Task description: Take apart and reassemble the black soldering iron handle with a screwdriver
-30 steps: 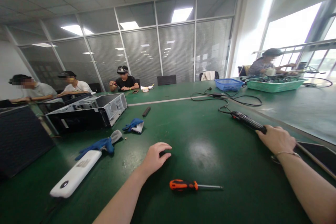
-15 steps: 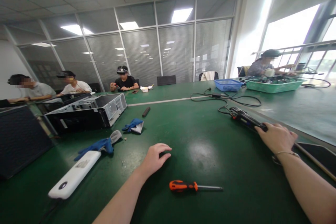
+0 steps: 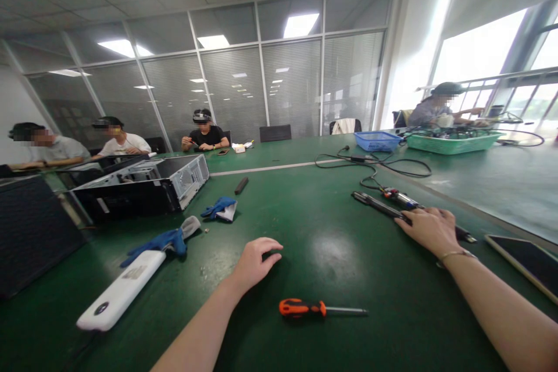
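My right hand (image 3: 431, 229) is closed on the near part of a long dark tool (image 3: 377, 202), whose slim far end points away to the left. My palm hides the tool's kind. Close along its right side lies a corded electric screwdriver (image 3: 401, 198), partly covered by the same hand, with its dark tip showing to the right. Over the table's near middle rests my left hand (image 3: 256, 264), thumb and fingers apart, with nothing in it. In front of me, between the forearms, lies an orange-and-black screwdriver (image 3: 322, 308), its shaft pointing right.
A phone (image 3: 527, 261) lies at right. To the left are a white power bank-like device (image 3: 124, 290), blue gloves (image 3: 163, 244) and an open computer case (image 3: 131, 200). A black cable (image 3: 375, 161), blue basket (image 3: 378, 140) and green basket (image 3: 453, 143) sit farther back. Several people sit around.
My right hand has moved left with the long dark tool, drawing it away from the electric screwdriver. My left hand stays in place.
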`<state>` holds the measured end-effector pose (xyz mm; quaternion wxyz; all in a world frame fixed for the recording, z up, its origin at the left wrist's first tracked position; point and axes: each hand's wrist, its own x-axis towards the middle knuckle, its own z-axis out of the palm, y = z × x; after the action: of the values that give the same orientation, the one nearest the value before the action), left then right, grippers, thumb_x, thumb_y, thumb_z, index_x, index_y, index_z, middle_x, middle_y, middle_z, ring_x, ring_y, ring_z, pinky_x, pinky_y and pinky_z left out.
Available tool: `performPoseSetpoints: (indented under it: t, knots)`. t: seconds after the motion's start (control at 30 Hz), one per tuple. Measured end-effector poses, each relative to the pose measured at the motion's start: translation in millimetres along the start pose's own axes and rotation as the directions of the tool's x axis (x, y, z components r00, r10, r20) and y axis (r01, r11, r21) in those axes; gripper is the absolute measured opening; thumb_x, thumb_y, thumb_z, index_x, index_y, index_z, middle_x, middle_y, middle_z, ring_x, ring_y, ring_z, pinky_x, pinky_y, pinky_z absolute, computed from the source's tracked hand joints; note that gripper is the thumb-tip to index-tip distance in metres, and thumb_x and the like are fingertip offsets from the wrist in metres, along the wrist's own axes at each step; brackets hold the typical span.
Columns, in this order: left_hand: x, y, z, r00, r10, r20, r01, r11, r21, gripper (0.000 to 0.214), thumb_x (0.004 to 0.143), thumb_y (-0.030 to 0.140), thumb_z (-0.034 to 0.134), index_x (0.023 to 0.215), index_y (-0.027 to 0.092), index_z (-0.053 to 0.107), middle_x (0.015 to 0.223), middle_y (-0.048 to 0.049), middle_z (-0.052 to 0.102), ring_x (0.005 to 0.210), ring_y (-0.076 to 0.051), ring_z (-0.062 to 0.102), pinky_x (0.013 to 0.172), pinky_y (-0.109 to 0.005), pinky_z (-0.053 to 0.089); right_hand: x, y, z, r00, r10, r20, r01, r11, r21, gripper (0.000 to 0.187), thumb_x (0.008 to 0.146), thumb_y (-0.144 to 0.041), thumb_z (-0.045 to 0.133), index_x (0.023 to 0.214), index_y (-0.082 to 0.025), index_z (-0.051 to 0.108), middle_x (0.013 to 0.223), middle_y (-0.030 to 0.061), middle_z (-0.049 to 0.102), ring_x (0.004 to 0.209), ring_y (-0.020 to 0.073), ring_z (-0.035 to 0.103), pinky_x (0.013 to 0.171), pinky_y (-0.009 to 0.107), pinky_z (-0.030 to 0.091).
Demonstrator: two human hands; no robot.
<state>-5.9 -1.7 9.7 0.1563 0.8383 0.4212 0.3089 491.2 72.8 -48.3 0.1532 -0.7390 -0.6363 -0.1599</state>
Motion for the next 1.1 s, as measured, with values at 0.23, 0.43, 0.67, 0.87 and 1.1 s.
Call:
performPoseSetpoints:
  t: [0.23,0.43,0.67,0.87,1.1]
  knots:
    - [0,1,0.3,1.0,-0.005,-0.004,0.005,1.0,0.0,0.017,0.084,0.018,0.065,0.099,0.019,0.074,0.105,-0.0056,0.073,0.099,-0.021,0.067,0.093,-0.034,0.051,-2,-31,0,0.99,-0.14,0.003,0.138,0.98,0.146,0.048,0.09,-0.045,0.038,0.109,-0.016,0.072,0.107,0.0175,0.066,0.098,0.0326,0.056,0.088,0.049,0.042]
    - [-2,2,-0.9,0.999,-0.037,-0.027,0.037,0.999,0.021,0.03,0.083,0.019,0.067,0.113,0.02,0.069,0.117,-0.0079,0.068,0.11,-0.023,0.063,0.1,-0.038,0.047,-16,-95,-17,0.896,-0.442,0.04,0.396,0.837,0.378,0.045,0.092,-0.045,0.044,0.123,-0.02,0.065,0.112,0.0115,0.065,0.1,0.0259,0.058,0.091,0.04,0.047]
    - [-4,3,-0.9,0.998,-0.045,0.033,0.043,0.998,0.044,0.066,0.072,0.029,0.08,0.133,0.025,0.055,0.136,-0.0092,0.054,0.125,-0.027,0.05,0.108,-0.044,0.04,-45,-151,-64,0.722,-0.682,0.12,0.45,0.594,0.667,0.039,0.089,-0.043,0.055,0.123,-0.026,0.064,0.115,0.0087,0.062,0.103,0.0234,0.058,0.091,0.037,0.048]
    - [-5,10,-0.7,0.98,-0.034,0.198,0.022,0.998,0.061,0.054,0.072,0.03,0.08,0.122,0.022,0.064,0.125,-0.0083,0.063,0.115,-0.026,0.058,0.103,-0.041,0.043,-51,-157,-89,0.618,-0.761,0.199,0.381,0.511,0.77,0.035,0.084,-0.046,0.062,0.111,-0.026,0.071,0.11,0.0063,0.064,0.097,0.0223,0.061,0.085,0.034,0.049]
    - [-3,13,-2.8,0.975,-0.036,0.22,0.026,0.998,0.05,0.046,0.071,0.032,0.08,0.114,0.022,0.068,0.119,-0.0068,0.066,0.109,-0.025,0.061,0.099,-0.038,0.045,-13,-77,-57,0.991,-0.128,-0.04,0.133,0.927,0.349,0.056,0.086,-0.055,0.048,0.126,-0.016,0.059,0.121,0.0183,0.06,0.111,0.0347,0.056,0.092,0.048,0.045]
